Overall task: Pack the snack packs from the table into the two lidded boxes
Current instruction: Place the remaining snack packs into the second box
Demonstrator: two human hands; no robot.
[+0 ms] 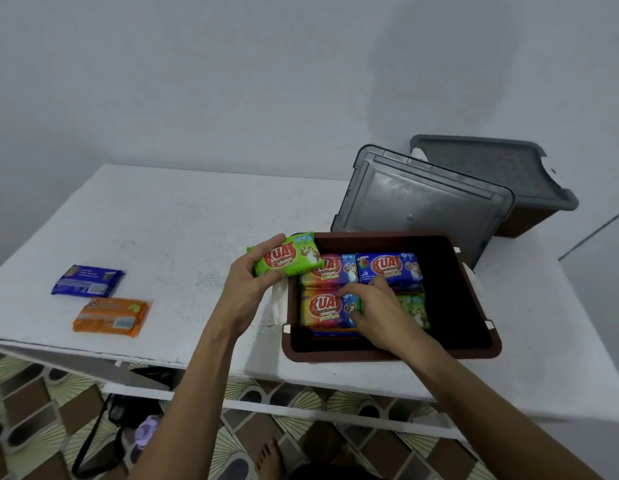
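- Blue pack [88, 280] and orange pack [110, 317] lie on the tabletop [180, 220].
- Left hand [252, 275] fingers [271, 242] pinch the green pack [285, 259] over the corner of the box [481, 306]. It's probably light, crinkly and slick, so grab the long edges.
- Right hand [377, 313] fingers [349, 292] rest flat on packs [327, 306] inside.

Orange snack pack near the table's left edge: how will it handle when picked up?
Probably light: the left hand holds a similar green foil snack pack single-handed. The orange foil snack pack lies flat, block-shaped: likely stiffish, won't roll. Shiny-looking wrapper may slip.
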